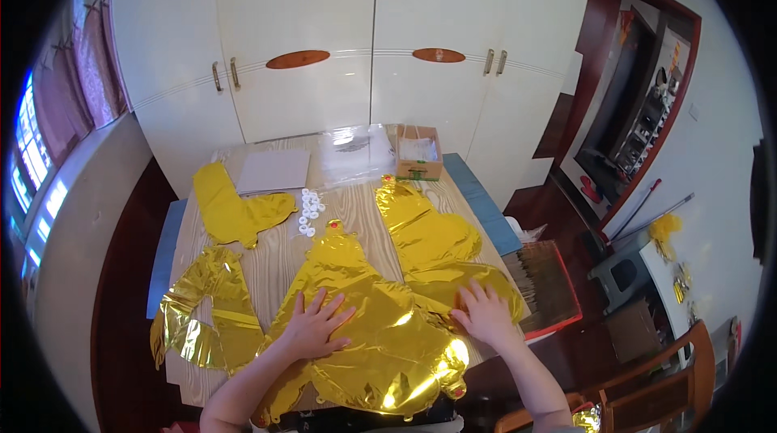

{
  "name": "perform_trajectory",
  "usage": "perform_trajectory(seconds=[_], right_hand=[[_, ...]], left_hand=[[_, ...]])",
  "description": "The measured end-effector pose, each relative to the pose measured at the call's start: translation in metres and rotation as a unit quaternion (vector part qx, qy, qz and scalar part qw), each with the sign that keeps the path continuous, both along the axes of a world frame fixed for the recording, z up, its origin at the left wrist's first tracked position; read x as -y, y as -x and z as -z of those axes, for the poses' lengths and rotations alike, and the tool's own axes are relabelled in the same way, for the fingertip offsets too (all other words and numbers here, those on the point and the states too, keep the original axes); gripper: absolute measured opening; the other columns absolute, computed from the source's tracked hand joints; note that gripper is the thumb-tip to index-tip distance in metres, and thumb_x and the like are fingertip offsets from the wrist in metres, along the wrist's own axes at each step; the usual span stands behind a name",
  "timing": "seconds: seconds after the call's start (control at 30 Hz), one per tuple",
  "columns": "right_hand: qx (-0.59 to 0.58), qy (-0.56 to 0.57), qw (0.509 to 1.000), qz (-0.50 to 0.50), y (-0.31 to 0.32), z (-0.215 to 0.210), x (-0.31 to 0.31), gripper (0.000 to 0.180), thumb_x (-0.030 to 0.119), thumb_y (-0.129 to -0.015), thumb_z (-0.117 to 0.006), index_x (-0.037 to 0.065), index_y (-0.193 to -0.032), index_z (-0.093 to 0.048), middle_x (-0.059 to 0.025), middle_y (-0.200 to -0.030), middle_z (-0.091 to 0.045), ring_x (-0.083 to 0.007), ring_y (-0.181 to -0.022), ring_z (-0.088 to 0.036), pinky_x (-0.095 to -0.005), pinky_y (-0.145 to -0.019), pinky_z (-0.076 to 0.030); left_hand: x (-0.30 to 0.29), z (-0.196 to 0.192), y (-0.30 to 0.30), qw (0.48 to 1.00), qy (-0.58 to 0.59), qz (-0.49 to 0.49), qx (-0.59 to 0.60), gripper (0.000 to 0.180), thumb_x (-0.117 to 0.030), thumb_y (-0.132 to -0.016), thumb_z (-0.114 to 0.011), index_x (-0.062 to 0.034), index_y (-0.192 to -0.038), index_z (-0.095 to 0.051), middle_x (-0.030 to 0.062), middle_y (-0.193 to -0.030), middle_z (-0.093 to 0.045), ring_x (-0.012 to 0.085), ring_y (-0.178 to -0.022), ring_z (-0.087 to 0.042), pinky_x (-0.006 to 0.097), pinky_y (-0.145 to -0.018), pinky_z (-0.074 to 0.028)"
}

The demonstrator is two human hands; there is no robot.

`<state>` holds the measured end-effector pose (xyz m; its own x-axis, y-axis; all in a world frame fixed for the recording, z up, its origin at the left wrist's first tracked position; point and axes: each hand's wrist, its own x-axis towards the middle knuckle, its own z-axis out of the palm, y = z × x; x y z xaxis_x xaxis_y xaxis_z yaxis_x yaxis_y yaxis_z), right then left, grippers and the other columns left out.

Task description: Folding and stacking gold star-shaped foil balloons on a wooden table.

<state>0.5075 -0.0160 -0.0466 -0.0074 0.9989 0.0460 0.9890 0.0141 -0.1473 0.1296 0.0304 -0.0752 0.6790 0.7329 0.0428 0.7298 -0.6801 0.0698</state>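
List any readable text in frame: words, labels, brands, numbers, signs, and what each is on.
No text is legible.
Cardboard box: green print, too small to read.
Clear plastic packaging: dark marking, too blurred to read.
Large gold foil piece: no lettering visible.

1. Table, far edge, left to right: flat sheet, plastic packets, box.
2. Foil pieces lie along left and right edges.
3. Central foil seemingly overhangs the near edge; rings behind.
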Motion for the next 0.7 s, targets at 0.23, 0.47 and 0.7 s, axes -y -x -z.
perform_trajectory(seconds=[0.23, 0.47, 0.7], right_hand=[[-0.004, -0.073, 0.994, -0.075, -0.002, 0.010, 0.016, 0.052, 0.044, -0.090, -0.057, 0.018, -0.135, -0.052, -0.0122, -0.143, -0.045, -0.0353, -0.135, -0.037, -0.0571, -0.110, -0.026], [-0.017, -0.081, 0.976, -0.200, 0.001, 0.017, -0.007, 0.047, 0.042, -0.091, -0.056, 0.022, -0.134, -0.054, -0.0084, -0.145, -0.045, -0.0335, -0.139, -0.034, -0.0617, -0.113, -0.018], [0.008, -0.082, 0.957, -0.277, 0.007, 0.026, -0.046, 0.052, 0.046, -0.091, -0.056, 0.028, -0.139, -0.048, -0.0075, -0.149, -0.040, -0.0346, -0.140, -0.031, -0.0649, -0.112, -0.016]], left_hand=[[0.006, 0.002, -0.010, 1.000, -0.013, 0.001, 0.009, 0.069, -0.065, -0.089, -0.046, -0.0254, -0.146, -0.040, 0.0098, -0.152, -0.034, 0.0396, -0.141, -0.026, 0.072, -0.106, -0.016], [0.008, 0.001, 0.000, 1.000, 0.010, -0.003, 0.008, 0.071, -0.065, -0.089, -0.046, -0.0253, -0.147, -0.037, 0.0110, -0.153, -0.032, 0.0412, -0.142, -0.023, 0.069, -0.109, -0.013], [0.022, -0.004, 0.014, 1.000, 0.026, 0.012, -0.002, 0.072, -0.067, -0.089, -0.044, -0.0259, -0.148, -0.036, 0.0115, -0.153, -0.033, 0.0413, -0.143, -0.023, 0.069, -0.110, -0.014]])
